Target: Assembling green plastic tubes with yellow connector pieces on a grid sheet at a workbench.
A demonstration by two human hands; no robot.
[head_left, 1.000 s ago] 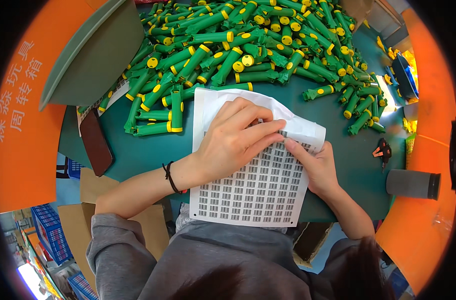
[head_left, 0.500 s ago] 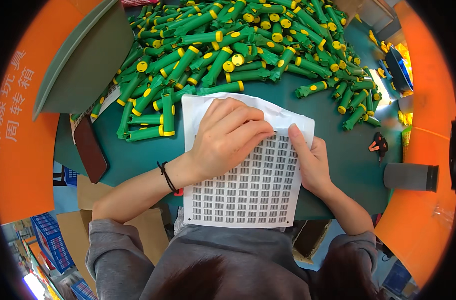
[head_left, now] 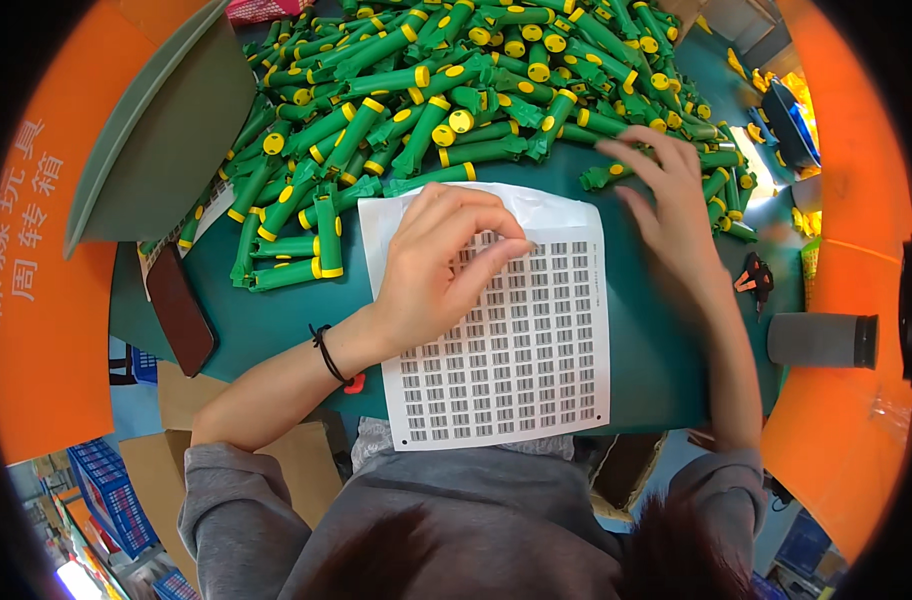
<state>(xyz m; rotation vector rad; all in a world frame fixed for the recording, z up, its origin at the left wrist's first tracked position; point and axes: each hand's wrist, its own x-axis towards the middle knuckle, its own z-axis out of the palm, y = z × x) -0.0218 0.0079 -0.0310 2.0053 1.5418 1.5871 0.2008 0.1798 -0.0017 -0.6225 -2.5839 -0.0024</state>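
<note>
Fingers [head_left: 488, 222] of our left hand [head_left: 426, 275] are curled, thumb and fingertips together over the white sheet [head_left: 536, 340]; can't tell if a label is pinched between them. Our right hand [head_left: 673, 215] is off the sheet, far right of it, blurred, fingers apart, tips at the near edge of the heap of green tubes [head_left: 401, 70]; can't tell if they touch one

Sheet lies in front of us at the near edge of the table [head_left: 656, 330], rows of small black-and-white labels up, blank strip crumpled along its far edge. Tubes have yellow caps and yellow dots, heaped across the far side, a few loose ones just beyond the sheet's far left corner

Left side: grey-green bin [head_left: 161, 150] tilted at the far left, dark brown flat case [head_left: 181, 315] nearer us. Black band [head_left: 326, 355] sits on our left wrist, small red thing [head_left: 354, 384] just beside it. Right side: grey cup [head_left: 814, 340] with a black end, small black-and-orange tool [head_left: 756, 280] just far of it
</note>
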